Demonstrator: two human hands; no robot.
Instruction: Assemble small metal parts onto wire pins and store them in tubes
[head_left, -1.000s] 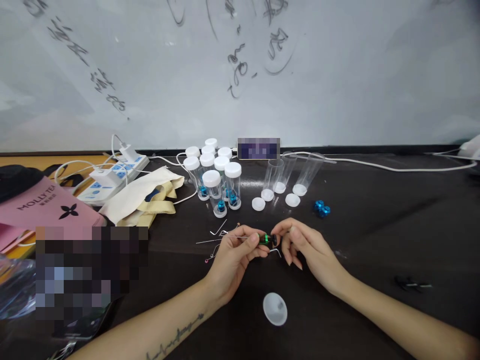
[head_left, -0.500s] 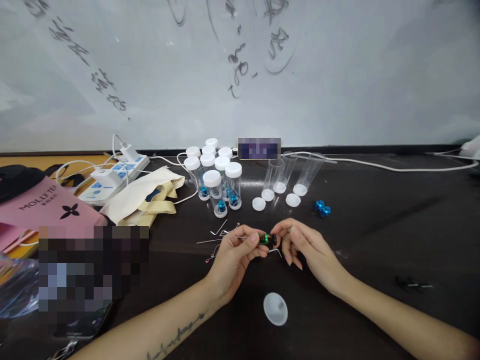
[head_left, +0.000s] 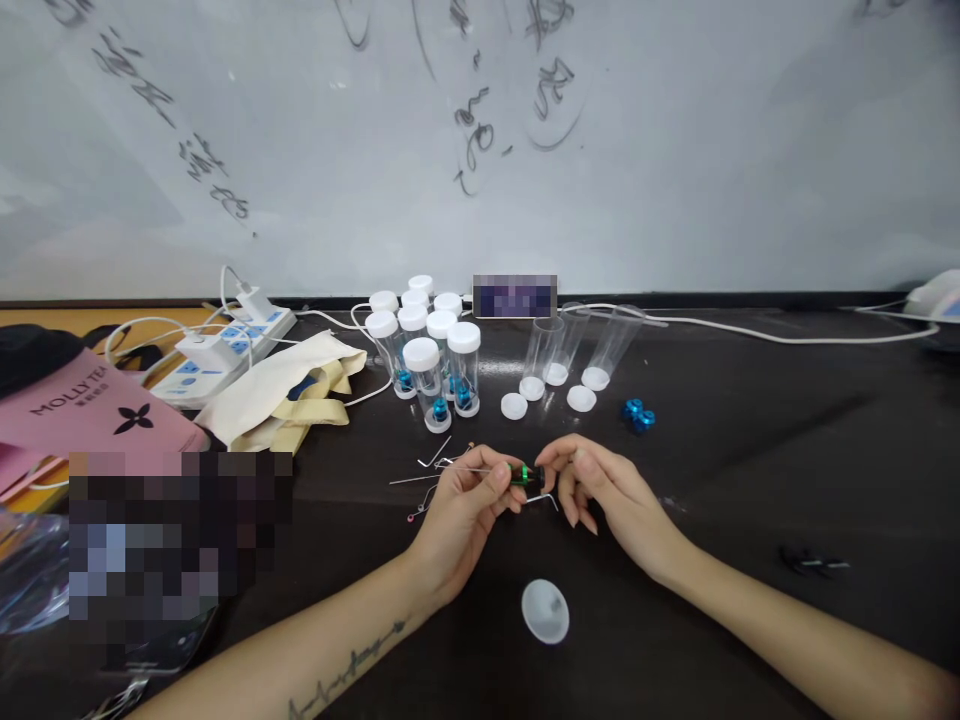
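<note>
My left hand (head_left: 469,510) is closed on a small dark cylinder with a green band (head_left: 519,475), pinched between thumb and fingers. A thin metal rod (head_left: 420,477) runs leftward from that hand; whether it joins the cylinder is hidden by the fingers. My right hand (head_left: 600,490) is loosely curled with its fingers apart, the index fingertip at the cylinder's black right end. Just below the cylinder lies a bent hex key (head_left: 555,502). Thin wires with small coloured ends (head_left: 411,517) and another bent key (head_left: 435,455) lie left of my left hand.
Several white-capped clear tubes (head_left: 424,385) with blue parts stand behind. Uncapped tubes (head_left: 541,350), white caps (head_left: 514,406) and a blue metal part (head_left: 638,414) are rightward. A white dish (head_left: 545,611) lies in front; a blurred black object (head_left: 814,562) is right. Left: power strip (head_left: 225,350), cloth bag (head_left: 285,390).
The whole view has shifted slightly, moving things a little left. Both hands keep nearly the same pose around the dark cylinder.
</note>
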